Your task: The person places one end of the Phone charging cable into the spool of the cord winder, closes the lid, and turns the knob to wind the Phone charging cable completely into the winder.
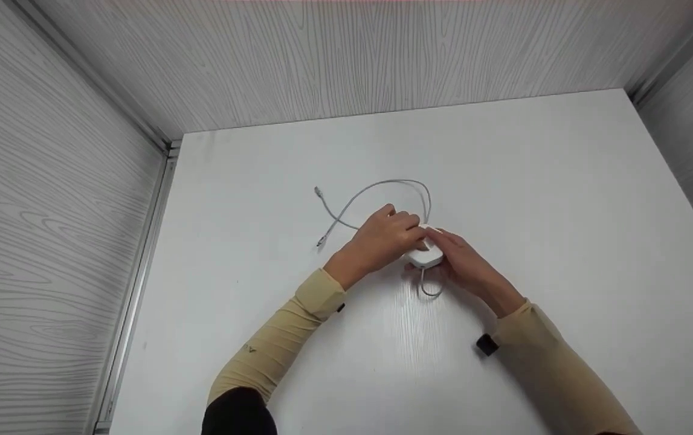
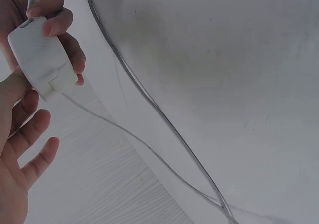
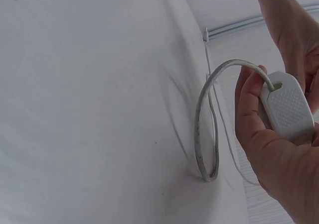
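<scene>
Both hands meet at a small white plastic case (image 1: 425, 258) with rounded corners and a finely textured face. A thin grey-white cable comes out of both of its ends. My right hand (image 1: 470, 266) holds the case from the right side; in the right wrist view its fingers and thumb wrap round the case (image 3: 289, 107), beside the slot where the cable leaves. From the left, my left hand (image 1: 382, 237) pinches the case's far end between thumb and index finger. Its other fingers are spread and bent in the left wrist view. Part of the case is hidden by the fingers.
The cable (image 1: 391, 180) loops across the white table (image 1: 249, 181) beyond the hands, with two metal-tipped plugs (image 1: 320, 243) to the left. A short loop of cable (image 1: 432, 295) hangs near the case. Wood-grain panels (image 1: 322, 60) border the table's back and sides.
</scene>
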`<state>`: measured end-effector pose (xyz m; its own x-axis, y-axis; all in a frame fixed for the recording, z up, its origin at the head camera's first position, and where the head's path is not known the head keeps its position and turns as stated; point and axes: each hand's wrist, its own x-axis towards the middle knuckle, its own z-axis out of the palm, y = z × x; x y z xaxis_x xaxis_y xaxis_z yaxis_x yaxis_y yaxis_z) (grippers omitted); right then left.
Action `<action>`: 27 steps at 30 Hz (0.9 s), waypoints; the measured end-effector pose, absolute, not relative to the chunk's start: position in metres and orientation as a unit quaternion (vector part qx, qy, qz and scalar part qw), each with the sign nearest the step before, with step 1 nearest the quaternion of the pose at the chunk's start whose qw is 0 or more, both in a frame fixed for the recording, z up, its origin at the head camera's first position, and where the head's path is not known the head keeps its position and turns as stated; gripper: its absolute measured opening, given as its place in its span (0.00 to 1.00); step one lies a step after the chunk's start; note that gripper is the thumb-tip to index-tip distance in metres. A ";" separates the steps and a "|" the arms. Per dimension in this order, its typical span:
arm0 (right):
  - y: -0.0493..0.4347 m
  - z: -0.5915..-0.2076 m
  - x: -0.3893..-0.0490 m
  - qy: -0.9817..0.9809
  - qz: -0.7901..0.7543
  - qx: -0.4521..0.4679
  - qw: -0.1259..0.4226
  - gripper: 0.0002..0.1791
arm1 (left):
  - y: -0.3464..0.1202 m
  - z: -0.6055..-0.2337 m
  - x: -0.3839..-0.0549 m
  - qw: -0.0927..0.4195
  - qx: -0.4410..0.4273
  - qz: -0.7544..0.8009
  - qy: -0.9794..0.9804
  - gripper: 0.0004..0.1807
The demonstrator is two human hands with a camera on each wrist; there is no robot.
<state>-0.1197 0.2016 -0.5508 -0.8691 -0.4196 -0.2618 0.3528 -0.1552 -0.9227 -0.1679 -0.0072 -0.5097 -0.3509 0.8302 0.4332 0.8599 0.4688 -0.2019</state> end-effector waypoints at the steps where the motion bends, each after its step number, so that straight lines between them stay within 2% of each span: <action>1: 0.201 -0.551 -0.119 0.609 -0.753 -0.021 0.249 0.28 | -0.007 -0.510 -0.167 0.247 -0.511 -0.028 -0.823 0.17; 4: 0.198 -0.550 -0.119 0.637 -0.736 -0.006 0.230 0.29 | -0.003 -0.511 -0.163 0.241 -0.491 -0.021 -0.837 0.17; 11: 0.190 -0.550 -0.116 0.664 -0.722 0.035 0.191 0.24 | 0.013 -0.502 -0.146 0.168 -0.404 0.011 -0.899 0.18; 15: 0.183 -0.547 -0.116 0.686 -0.711 0.044 0.152 0.22 | 0.021 -0.499 -0.141 0.150 -0.364 0.015 -0.919 0.18; 27: 0.161 -0.542 -0.111 0.644 -0.755 0.086 0.089 0.19 | 0.039 -0.490 -0.138 0.070 -0.237 -0.079 -0.966 0.13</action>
